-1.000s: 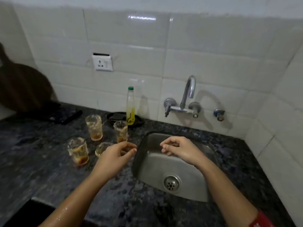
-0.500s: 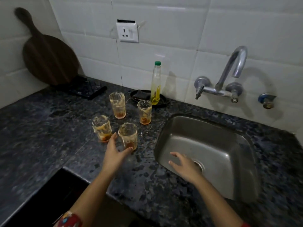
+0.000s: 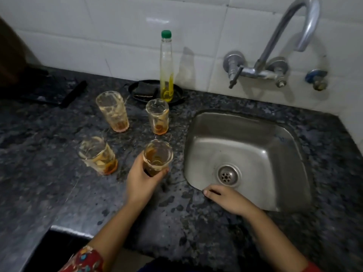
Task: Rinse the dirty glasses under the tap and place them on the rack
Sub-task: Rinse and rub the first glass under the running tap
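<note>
Bench (image 3: pixel 59 193): dark speckled stone, carrying all the glasses to the left of the sink. Sink (image 3: pixel 275 138): steel, dry as far as you can judge, its basin between your glass and the tap. Tap (image 3: pixel 294 26): wall-mounted, spout arching up and to the right of your grip, its top cut off by the frame; no water visible. Left hand (image 3: pixel 141 179): the nearer one to the work, fingers (image 3: pixel 163 172) curled round the lower half of the held glass (image 3: pixel 158 156). That glass is upright, long axis vertical, mouth up, with brown residue inside, near the sink's left rim; whether its base has left the bench is unclear. Right hand (image 3: pixel 229 197): resting at the sink's near rim, holding nothing, nearer the tap. Three more dirty glasses (image 3: pixel 113 112) stand beyond and left. Rack: none identifiable; a dark flat object (image 3: pixel 49 91) at far left is too blurred to name.
</note>
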`<action>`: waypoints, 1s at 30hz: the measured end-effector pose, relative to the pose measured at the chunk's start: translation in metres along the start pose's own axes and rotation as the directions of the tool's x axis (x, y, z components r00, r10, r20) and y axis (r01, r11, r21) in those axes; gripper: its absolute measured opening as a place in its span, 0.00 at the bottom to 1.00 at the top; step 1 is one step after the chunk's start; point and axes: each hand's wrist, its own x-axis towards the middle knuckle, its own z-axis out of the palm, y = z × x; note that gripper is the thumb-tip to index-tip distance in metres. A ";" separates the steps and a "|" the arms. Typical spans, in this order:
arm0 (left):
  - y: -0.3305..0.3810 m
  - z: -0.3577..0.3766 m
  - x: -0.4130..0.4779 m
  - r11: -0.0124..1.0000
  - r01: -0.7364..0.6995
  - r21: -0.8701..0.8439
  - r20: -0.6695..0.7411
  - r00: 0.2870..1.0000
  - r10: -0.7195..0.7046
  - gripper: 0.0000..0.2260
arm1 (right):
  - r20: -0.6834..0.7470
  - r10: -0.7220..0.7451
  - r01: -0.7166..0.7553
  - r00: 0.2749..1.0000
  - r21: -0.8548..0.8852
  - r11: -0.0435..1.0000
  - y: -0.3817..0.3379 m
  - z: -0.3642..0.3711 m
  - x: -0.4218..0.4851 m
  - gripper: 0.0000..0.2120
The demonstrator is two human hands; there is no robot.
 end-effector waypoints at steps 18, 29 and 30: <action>0.130 0.156 0.084 0.983 0.049 -0.175 0.689 0.719 0.087 0.18 | -0.614 0.072 0.279 0.786 0.457 0.844 -0.012 -0.099 0.015 0.27; 0.206 0.211 0.183 0.977 -0.117 0.179 0.281 0.958 0.064 0.27 | -0.507 0.217 0.057 0.834 0.471 0.881 0.020 -0.141 0.042 0.33; 0.208 0.214 0.186 0.971 -0.131 0.201 0.261 0.962 0.076 0.27 | -0.513 0.211 0.052 0.832 0.451 0.891 0.018 -0.144 0.043 0.32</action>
